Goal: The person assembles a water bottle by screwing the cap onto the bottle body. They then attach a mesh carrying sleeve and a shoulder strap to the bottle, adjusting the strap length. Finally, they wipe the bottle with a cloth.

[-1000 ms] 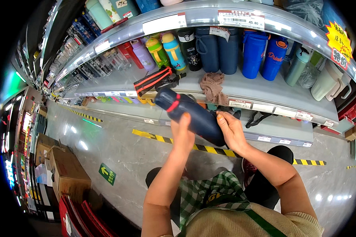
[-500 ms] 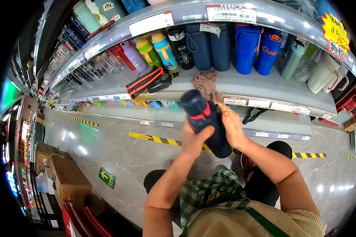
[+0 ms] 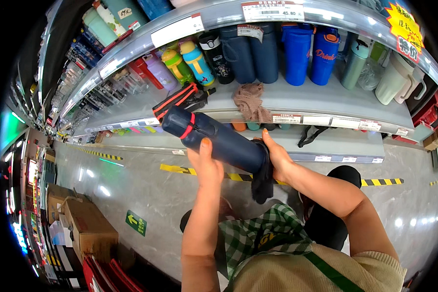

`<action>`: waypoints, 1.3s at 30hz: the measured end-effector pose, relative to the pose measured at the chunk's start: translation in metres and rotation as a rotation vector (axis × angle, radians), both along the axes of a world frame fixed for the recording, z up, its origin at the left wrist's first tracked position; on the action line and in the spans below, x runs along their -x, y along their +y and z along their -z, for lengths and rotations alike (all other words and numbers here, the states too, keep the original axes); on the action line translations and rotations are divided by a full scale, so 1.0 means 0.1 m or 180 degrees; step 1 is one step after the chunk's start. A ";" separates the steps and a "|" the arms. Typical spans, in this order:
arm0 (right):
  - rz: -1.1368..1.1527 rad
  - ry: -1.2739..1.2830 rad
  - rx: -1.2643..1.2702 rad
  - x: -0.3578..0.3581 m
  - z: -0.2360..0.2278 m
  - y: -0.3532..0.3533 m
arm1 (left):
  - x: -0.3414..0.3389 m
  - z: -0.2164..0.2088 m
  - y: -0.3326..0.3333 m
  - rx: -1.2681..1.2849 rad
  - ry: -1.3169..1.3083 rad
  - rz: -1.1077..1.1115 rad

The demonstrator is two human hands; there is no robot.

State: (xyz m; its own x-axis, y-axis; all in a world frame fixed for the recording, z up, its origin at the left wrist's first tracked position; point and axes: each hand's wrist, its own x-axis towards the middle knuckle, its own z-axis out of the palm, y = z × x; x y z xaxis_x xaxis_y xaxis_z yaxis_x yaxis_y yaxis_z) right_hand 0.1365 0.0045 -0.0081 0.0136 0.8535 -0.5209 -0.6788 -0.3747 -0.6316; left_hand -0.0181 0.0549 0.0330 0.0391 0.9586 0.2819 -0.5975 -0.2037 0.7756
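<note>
A long navy bottle (image 3: 224, 142) with a red ring near its cap lies slantwise before me, its cap end up to the left. My left hand (image 3: 207, 165) grips it from below near the cap, thumb along the near side. At the lower end, my right hand (image 3: 277, 156) is closed around the base with a dark cloth (image 3: 263, 182) that hangs down beneath it. A brown cloth (image 3: 252, 102) drapes over the shelf's front edge just beyond. Left of it, a black bag with orange-red trim (image 3: 177, 100) rests on the shelf, partly behind the bottle's cap.
The shelf (image 3: 306, 102) holds a row of bottles, among them blue bottles (image 3: 298, 56) and a cream jug (image 3: 394, 80). A black strap (image 3: 310, 136) hangs over the lower shelf. Cardboard boxes (image 3: 90, 224) stand on the floor at left, near yellow-black floor tape (image 3: 177, 169).
The bottle has swung from steep to slanted, its cap moving left and its base lifting. My left hand has shifted left, and the dark cloth now shows at the base.
</note>
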 end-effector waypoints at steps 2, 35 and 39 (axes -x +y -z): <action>-0.0306 0.0526 0.0174 -0.03 0.07 0.01 | -0.08 0.06 -0.07 -0.0155 0.0143 -0.0169; -0.1090 -0.0668 -0.0355 -0.45 -0.17 -0.38 | 0.08 0.41 -0.45 0.0137 0.2773 0.3220; -0.1210 -0.1725 -0.0870 -0.60 0.00 -0.41 | -0.05 0.27 -0.50 0.0097 0.2973 0.3134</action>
State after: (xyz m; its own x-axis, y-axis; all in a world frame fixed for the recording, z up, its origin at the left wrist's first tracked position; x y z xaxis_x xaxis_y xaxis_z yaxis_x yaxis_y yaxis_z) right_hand 0.1960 -0.0363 -0.0079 -0.1143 0.9496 -0.2920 -0.0968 -0.3032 -0.9480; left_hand -0.0131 0.0051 0.0063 0.8694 0.4278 -0.2474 0.2628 0.0236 0.9646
